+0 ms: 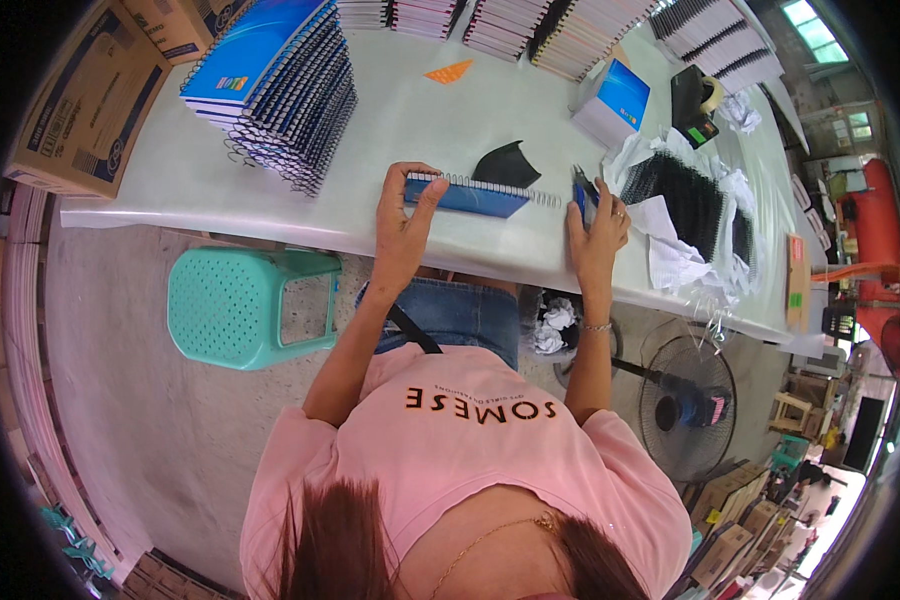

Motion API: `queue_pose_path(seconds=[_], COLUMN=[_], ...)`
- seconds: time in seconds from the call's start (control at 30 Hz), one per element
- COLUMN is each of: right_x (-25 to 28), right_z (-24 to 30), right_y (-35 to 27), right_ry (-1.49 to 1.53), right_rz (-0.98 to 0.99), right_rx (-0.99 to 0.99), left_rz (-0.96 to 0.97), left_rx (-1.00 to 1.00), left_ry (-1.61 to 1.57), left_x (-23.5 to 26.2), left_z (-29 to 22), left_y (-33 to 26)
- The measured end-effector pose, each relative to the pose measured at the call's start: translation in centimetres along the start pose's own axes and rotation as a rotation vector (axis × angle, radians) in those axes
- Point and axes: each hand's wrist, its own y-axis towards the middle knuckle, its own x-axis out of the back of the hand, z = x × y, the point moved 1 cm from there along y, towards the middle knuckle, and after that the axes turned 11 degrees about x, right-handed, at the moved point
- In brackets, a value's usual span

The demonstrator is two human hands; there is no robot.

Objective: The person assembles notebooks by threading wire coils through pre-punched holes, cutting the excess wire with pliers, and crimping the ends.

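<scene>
White table [270, 205]: left hand [405, 225] clasps blue notebook [470, 195]; right hand [595, 235] grips pliers [582, 190].

Pink short-sleeved T-shirt [470, 440], dark lettering across the chest. Blue denim [460, 312] below it, toward 12 o'clock. Dark strap [413, 330] runs diagonally from shirt onto denim. Thin gold chain [490, 535] at the neck, 6 o'clock. Long brown hair [340, 545] falls on both sides. Right wrist carries a slim bracelet [597, 326]; a ring [619, 213] on one right finger.
</scene>
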Motion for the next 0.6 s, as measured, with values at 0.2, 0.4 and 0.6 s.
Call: queue_pose_path(seconds=[0.2, 0.4, 0.6], right_x=[3.4, 5.7, 3.3], right_z=[3.3, 11.0, 14.6], right_y=[0.8, -0.3, -3.3], right_ry=[0.405, 0.626, 0.615], right_rz=[-0.242, -0.072, 0.132], right_rx=[-0.168, 0.114, 0.322], left_rz=[0.093, 0.105, 0.186], left_rx=[-0.007, 0.150, 0.093], left_ry=[-0.079, -0.071, 0.007], left_x=[0.5, 1.1, 1.6], left_z=[-1.0, -1.7, -2.0], left_y=[0.3, -0.2, -0.6])
